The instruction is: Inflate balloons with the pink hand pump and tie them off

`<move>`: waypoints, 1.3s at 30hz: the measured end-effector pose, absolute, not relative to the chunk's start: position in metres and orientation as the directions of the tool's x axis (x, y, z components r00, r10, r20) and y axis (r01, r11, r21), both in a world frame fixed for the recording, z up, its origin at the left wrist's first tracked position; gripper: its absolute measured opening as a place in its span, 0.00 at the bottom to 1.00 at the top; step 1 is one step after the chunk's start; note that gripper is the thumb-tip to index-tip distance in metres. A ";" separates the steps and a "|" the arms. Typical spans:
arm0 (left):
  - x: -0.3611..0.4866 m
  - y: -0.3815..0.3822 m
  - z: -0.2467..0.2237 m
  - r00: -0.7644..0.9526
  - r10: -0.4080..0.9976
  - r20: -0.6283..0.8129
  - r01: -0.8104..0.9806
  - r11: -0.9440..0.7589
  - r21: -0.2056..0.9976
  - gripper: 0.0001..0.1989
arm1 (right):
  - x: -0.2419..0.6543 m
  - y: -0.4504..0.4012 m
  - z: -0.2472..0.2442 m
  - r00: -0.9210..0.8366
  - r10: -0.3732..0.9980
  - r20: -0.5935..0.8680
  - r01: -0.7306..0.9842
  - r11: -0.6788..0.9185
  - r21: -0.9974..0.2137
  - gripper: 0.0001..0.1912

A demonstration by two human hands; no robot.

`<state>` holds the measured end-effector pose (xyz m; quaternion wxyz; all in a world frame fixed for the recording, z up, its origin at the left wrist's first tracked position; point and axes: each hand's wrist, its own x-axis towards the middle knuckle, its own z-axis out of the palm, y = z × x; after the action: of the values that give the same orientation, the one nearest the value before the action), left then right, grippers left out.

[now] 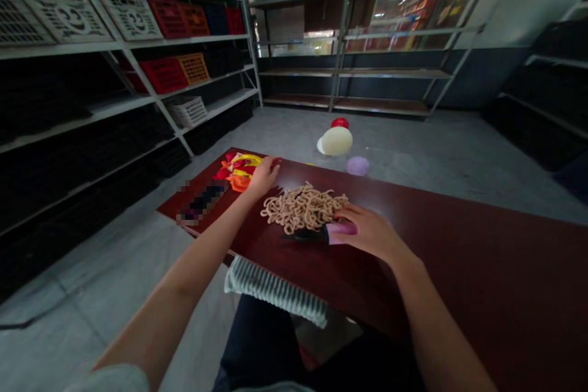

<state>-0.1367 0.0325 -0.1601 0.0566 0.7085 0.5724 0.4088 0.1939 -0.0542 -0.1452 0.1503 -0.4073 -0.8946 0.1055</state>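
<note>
My left hand (264, 176) is over the far edge of the dark red table (441, 239), beside a pile of red, yellow and orange limp balloons (239, 181). Its fingers point right with the thumb apart; a small reddish patch at the fingertips is too small to identify. My right hand (370, 231) is closed around the pink body of a hand balloon pump (337, 233), whose black tapered nozzle points left. Between the hands is a heap of beige, curled, ring-like pieces (301, 207), close beside the pump. The right fingertips are partly hidden.
A pixelated dark object (203, 202) lies at the table's left end. Inflated cream (337, 141), red (340, 123) and purple (358, 166) balloons are beyond the far edge. A ribbed pale cloth (275, 291) hangs at the near edge. Shelves with crates (133, 15) stand left.
</note>
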 end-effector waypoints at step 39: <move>-0.154 -0.035 -0.178 -0.407 0.705 0.581 0.803 -0.027 0.595 0.07 | 0.147 -0.055 -0.143 -0.447 0.856 -0.259 -0.018 -0.297 -0.955 0.28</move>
<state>-0.1541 -0.0347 -0.1776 -0.0526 0.5421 0.6954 0.4687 0.1469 -0.0552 -0.1434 0.3176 -0.4191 -0.5004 0.6878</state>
